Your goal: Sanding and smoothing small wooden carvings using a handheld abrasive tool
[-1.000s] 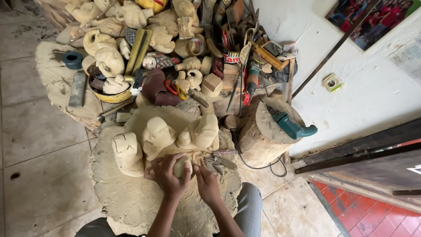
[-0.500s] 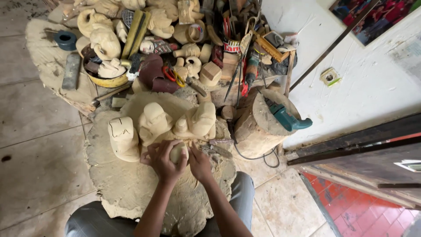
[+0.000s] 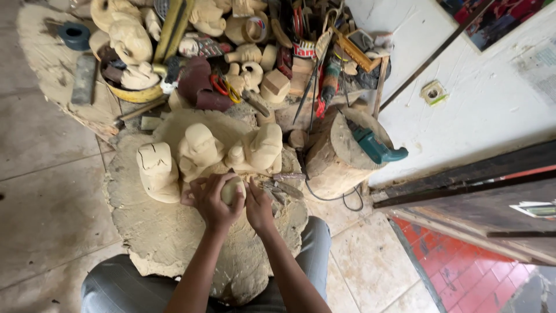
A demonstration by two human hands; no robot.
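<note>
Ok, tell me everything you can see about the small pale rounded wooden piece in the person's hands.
The small pale rounded wooden piece looks like light, unfinished wood, smooth and egg-like, with most of it hidden. The left hand wraps around it from the left; the right hand presses against its right side. It sits just above the broad sawdust-covered slab, before three larger pale carved figures.

Pale raw wood, matt, on small carving (image 3: 233, 189) in left hand (image 3: 211, 200). Beyond the hands, unfinished wooden figures (image 3: 200, 150), rough-cut. Under them, slab (image 3: 156, 232) rough, dusty. Right of the hands, bark-sided stump (image 3: 333, 159); glossy teal plastic power tool (image 3: 376, 148).
</note>
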